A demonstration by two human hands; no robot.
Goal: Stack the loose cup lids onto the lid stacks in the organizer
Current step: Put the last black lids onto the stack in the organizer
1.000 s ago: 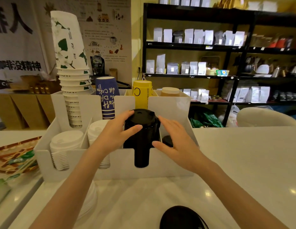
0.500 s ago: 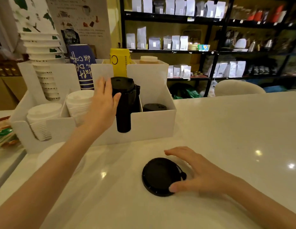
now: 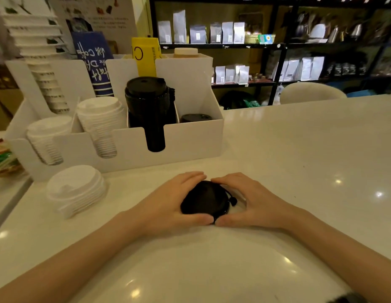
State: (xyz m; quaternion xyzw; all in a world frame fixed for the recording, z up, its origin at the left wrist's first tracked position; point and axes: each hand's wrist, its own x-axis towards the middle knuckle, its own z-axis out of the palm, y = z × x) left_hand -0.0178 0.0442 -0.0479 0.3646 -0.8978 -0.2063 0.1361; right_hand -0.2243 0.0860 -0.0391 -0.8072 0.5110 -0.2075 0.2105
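A loose black lid (image 3: 204, 201) lies flat on the white counter (image 3: 299, 154), in front of the organizer (image 3: 190, 141), cupped from both sides. The left hand (image 3: 168, 202) curves around its left edge, fingers (image 3: 188, 177) over the far rim and thumb along the near rim; the right hand (image 3: 251, 201) mirrors this (the thumb tips nearly meet). Both hands are half-curled against the lid; whether it is lifted off the counter cannot be told. Its small plug tab pokes out on the right. Behind, the tall black lid stack (image 3: 149, 110) fills one compartment, a short black stack (image 3: 195, 117) the next. A loose white lid pile (image 3: 75, 190) sits left. The shelves behind are blurred.
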